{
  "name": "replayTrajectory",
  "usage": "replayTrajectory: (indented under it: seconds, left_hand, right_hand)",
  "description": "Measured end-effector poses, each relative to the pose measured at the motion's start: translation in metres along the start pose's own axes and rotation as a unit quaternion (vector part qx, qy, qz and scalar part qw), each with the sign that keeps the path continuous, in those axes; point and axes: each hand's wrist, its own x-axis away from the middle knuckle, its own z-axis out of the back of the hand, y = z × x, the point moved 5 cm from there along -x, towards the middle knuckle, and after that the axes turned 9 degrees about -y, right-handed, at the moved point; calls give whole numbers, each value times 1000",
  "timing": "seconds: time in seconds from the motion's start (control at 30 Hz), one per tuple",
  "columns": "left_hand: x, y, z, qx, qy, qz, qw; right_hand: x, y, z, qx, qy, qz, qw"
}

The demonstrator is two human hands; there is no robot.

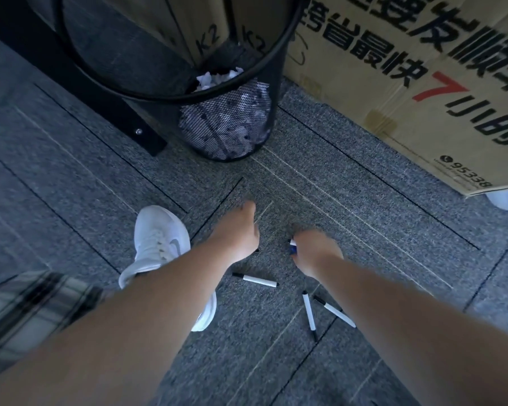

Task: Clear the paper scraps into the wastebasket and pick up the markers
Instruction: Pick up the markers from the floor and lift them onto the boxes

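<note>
**A:** On the grey carpet (349, 200), just short of the mesh wastebasket (229, 127), both of the person's hands are down low. No loose scraps show on the floor; the crumpled white paper (217, 79) sits in the basket, so that half looks done.

**B:** And the markers?

**A:** Three white ones with black caps lie free — one marker (255, 280) beneath the left wrist, and a crossed pair (320, 313) nearer the person, just beside the right forearm. The right hand (317, 253) is curled shut on a blue-capped marker (292, 247), whose end peeks out at the thumb side.

**B:** The left hand?

**A:** The left hand (241, 230) is seen from the back, fingers folded under. Whether it holds anything cannot be told.

**B:** So how should the pickup go?

**A:** Probably take the single marker first, pinching it at mid-barrel so it lifts level, and tuck it alongside the blue one. The crossed pair wants care — lift the upper one first, or the lower will roll on the pile. The white shoe (159, 244) stands close by the left arm, and the cardboard box (423, 83) crowds the far right, so short reaches suit best.
</note>
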Motion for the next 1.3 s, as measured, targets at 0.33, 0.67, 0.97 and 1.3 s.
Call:
replayTrajectory:
  seconds: [0.33, 0.67, 0.97, 1.3]
  left_hand:
    - [-2, -16, -49, -123, -41, 23, 991]
    - [21, 37, -49, -56, -111, -73, 990]
    - [21, 35, -63, -54, -143, -60, 987]
    - [19, 16, -85, -163, -140, -3, 977]
  right_hand:
    - [22, 24, 13, -82, 34, 73, 993]
    - [39, 52, -18, 25, -117, 34, 992]
    - [44, 64, -61, 81, -147, 18, 986]
    - [43, 59, -28, -46, -49, 65, 996]
